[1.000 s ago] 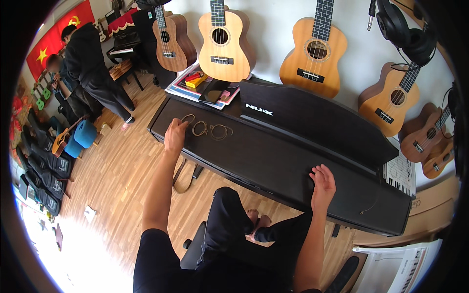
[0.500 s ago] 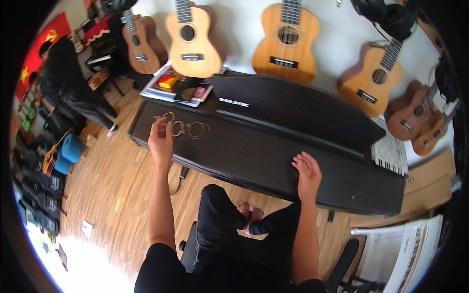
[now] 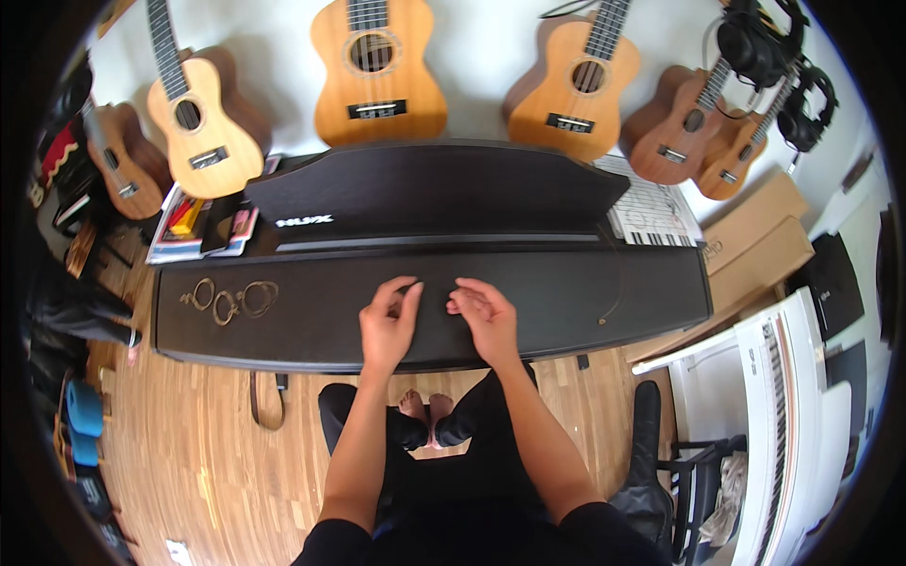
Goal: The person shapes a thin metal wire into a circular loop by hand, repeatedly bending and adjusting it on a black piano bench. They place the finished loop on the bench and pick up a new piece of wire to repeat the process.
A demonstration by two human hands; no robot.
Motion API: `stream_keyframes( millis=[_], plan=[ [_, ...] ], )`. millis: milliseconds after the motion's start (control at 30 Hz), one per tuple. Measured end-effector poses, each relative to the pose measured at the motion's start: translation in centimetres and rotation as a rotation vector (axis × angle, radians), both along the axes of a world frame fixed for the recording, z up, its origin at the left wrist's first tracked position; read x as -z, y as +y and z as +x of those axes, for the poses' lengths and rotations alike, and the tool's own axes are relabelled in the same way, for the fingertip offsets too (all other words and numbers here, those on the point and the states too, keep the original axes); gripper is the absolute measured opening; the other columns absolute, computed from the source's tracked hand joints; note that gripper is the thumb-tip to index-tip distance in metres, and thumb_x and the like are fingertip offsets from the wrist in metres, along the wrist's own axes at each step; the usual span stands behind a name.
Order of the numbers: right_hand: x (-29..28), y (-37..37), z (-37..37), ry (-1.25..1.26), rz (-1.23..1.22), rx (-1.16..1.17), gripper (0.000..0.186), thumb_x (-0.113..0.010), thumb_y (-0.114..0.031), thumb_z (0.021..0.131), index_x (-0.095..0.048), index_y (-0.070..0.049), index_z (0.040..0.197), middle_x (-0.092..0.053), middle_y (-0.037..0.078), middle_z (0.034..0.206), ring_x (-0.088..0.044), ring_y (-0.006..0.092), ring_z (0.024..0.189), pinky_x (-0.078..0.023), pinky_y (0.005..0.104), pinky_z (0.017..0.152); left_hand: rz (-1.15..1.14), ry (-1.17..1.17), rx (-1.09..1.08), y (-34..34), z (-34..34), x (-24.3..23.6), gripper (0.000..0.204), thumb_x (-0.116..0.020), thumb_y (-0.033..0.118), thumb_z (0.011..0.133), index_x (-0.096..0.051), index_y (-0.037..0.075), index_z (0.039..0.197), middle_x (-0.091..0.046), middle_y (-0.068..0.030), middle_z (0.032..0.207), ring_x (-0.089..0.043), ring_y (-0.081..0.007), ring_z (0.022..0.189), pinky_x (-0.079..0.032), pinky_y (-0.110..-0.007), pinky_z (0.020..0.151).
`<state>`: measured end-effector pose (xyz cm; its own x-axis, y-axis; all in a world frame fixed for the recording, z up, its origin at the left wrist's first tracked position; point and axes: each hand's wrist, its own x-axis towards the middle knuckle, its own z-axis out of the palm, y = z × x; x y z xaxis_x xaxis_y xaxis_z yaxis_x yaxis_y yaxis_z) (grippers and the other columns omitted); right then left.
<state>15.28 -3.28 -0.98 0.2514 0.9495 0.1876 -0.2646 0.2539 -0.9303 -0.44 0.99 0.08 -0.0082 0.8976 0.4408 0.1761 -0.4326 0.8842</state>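
My left hand (image 3: 388, 327) and my right hand (image 3: 488, 323) are held close together above the middle of the closed black lid of a digital piano (image 3: 538, 283), with a small gap between them. The left thumb and index finger come together at their tips. On the right, the fingers are curled in toward the thumb. Anything thin in either hand is too small to make out. Coiled strings (image 3: 258, 299) lie in several loose rings on the lid's left part. A single thin string (image 3: 618, 292) is stretched out on the lid's right part.
Ukuleles (image 3: 377, 80) hang on the wall behind the piano. Books and papers (image 3: 200, 222) lie at its left end, and a printed keyboard sheet (image 3: 656, 209) at its right. Cardboard (image 3: 760, 231) and a white keyboard (image 3: 779, 415) stand to the right. A person's leg (image 3: 90, 292) shows at left.
My left hand has moved right, away from the coiled strings, and my right hand has come in toward it. The view has swung right and levelled.
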Motion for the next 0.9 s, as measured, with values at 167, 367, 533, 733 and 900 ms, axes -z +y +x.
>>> stream_keyframes(
  millis=[167,367,533,733,900],
  plan=[
    [-0.8,-0.3,0.5,0.109,0.014,0.036,0.024,-0.063,-0.004,0.093,-0.061,0.003,0.116,-0.068,0.012,0.096,-0.067,0.0169,0.082,-0.056,0.0299,0.076,-0.086,-0.086,0.055,0.4,-0.9,0.2,0.011,-0.066,0.010,0.093,-0.064,0.001,0.099,-0.045,0.0048,0.057,-0.036,-0.0001,0.053,-0.028,-0.019,0.047],
    [-5.9,-0.7,11.0,-0.276,0.067,0.795,0.014,-0.066,-0.012,0.092,-0.068,-0.001,0.101,-0.066,0.002,0.085,-0.057,0.0078,0.070,-0.046,0.0224,0.061,-0.063,-0.024,0.057,0.5,-1.4,0.1,0.011,-0.065,0.010,0.093,-0.064,0.001,0.099,-0.042,0.0050,0.054,-0.033,-0.0009,0.050,-0.025,-0.021,0.046],
    [-5.3,-1.3,23.4,-0.957,-0.140,1.089,0.024,-0.069,-0.017,0.087,-0.064,-0.001,0.105,-0.067,0.013,0.096,-0.066,0.0223,0.085,-0.052,0.0344,0.075,-0.049,-0.012,0.080,0.4,-0.2,-0.3,0.011,-0.065,0.011,0.093,-0.064,0.002,0.099,-0.043,0.0034,0.054,-0.034,-0.0015,0.049,-0.026,-0.021,0.045],
    [-7.9,0.5,22.3,-0.620,-0.630,0.681,0.047,-0.072,-0.025,0.085,-0.051,0.000,0.119,-0.067,0.011,0.087,-0.063,0.0188,0.059,-0.053,0.0318,0.055,-0.024,0.033,0.045,0.2,-0.8,-0.3,0.013,-0.065,0.013,0.093,-0.064,0.002,0.099,-0.046,0.0022,0.053,-0.036,-0.0022,0.049,-0.028,-0.022,0.045],
    [-6.1,1.3,27.2,-0.770,-0.431,0.660,0.029,-0.067,-0.029,0.087,-0.074,-0.001,0.083,-0.055,0.000,0.061,-0.051,0.0097,0.056,-0.037,0.0259,0.052,-0.019,0.053,0.046,0.0,-0.5,-0.6,0.012,-0.065,0.013,0.093,-0.065,0.002,0.099,-0.047,0.0017,0.053,-0.037,-0.0027,0.048,-0.030,-0.022,0.045]
  ],
)
